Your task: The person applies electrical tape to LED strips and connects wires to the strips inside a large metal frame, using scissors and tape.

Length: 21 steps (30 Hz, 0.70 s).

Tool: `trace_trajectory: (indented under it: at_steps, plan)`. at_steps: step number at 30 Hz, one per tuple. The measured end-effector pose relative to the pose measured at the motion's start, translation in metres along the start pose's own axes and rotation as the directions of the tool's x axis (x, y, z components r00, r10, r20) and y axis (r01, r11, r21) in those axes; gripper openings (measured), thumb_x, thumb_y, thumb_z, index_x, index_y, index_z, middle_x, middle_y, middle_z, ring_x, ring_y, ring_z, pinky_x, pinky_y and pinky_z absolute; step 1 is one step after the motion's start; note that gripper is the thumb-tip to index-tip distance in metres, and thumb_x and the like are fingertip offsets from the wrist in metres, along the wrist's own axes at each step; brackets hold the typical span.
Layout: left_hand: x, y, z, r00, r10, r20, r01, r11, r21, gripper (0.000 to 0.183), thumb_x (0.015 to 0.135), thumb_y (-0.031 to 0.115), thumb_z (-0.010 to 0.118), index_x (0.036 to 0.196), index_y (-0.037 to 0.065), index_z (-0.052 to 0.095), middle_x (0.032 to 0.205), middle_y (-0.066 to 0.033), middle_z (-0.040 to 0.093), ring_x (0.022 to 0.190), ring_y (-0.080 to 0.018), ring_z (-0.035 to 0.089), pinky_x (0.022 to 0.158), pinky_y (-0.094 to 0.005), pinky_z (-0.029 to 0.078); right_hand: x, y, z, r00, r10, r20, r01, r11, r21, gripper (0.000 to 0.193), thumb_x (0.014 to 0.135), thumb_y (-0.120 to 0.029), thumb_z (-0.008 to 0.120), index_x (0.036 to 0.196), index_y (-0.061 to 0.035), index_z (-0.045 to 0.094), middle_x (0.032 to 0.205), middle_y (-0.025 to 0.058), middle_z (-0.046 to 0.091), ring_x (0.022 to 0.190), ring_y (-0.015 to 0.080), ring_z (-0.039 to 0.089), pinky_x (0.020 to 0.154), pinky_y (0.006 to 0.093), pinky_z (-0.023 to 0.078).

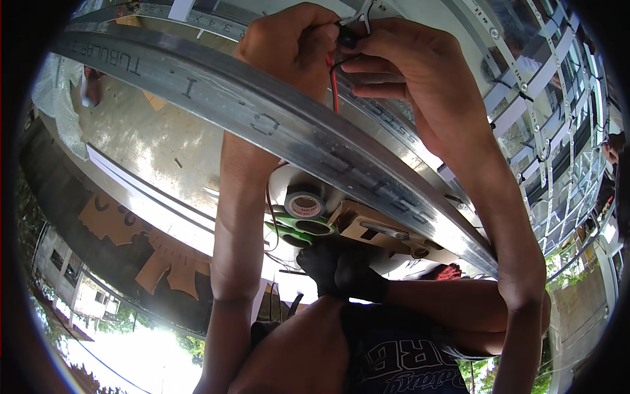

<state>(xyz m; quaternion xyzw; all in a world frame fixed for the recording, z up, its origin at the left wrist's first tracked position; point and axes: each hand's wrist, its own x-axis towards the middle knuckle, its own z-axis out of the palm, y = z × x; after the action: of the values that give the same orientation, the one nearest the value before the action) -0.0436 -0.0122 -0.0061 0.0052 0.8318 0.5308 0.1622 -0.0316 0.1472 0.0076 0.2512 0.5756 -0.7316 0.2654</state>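
Black piece (pixel 346 35) between the hands (pixel 283 41) (pixel 420 58), red wire (pixel 335 88) just below

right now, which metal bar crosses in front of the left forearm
The long bar nearest the camera: it hides part of that forearm; the bar behind is itself partly hidden by the left hand.

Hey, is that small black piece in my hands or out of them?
In. The left hand and right hand meet at the black piece, fingertips pinching it; a red wire shows just below.
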Motion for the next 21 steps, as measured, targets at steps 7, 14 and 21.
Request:
trace_trajectory:
  at_steps: [7, 14, 21]
  plan:
    - [-0.004, -0.002, 0.007, 0.998, -0.011, -0.066, -0.002, 0.983, -0.185, 0.014, 0.089, 0.002, 0.060, 0.101, -0.003, 0.065, 0.082, -0.0092, 0.068, 0.072, -0.0133, 0.064, 0.064, -0.0246, 0.052, 0.000, 0.000, -0.003, 0.999, -0.021, 0.028, 0.019, 0.997, 0.081, 0.020, 0.082, -0.011, 0.064, 0.092, 0.0057, 0.067, 0.087, 0.0102, 0.068, 0.080, 0.0169, 0.067, 0.070, 0.0280, 0.055]
    - [-0.019, 0.002, 0.017, 0.954, 0.185, -0.234, -0.210, 0.974, -0.089, 0.017, 0.082, -0.003, 0.067, 0.098, -0.002, 0.066, 0.089, -0.0089, 0.066, 0.079, -0.0137, 0.066, 0.068, -0.0239, 0.057, 0.004, 0.007, -0.011, 0.991, -0.084, 0.100, 0.084, 0.996, 0.001, 0.024, 0.089, -0.019, 0.060, 0.104, -0.0007, 0.067, 0.097, 0.0080, 0.068, 0.090, 0.0150, 0.065, 0.086, 0.0291, 0.049]
    - [-0.015, -0.001, 0.011, 0.899, 0.398, -0.184, -0.377, 0.916, 0.138, 0.016, 0.080, 0.000, 0.070, 0.096, -0.003, 0.067, 0.092, -0.0098, 0.066, 0.080, -0.0138, 0.067, 0.069, -0.0258, 0.059, 0.007, 0.008, -0.014, 0.990, -0.049, 0.129, 0.040, 0.997, 0.070, 0.026, 0.090, -0.023, 0.059, 0.102, -0.0020, 0.068, 0.097, 0.0065, 0.068, 0.093, 0.0148, 0.064, 0.088, 0.0309, 0.047]
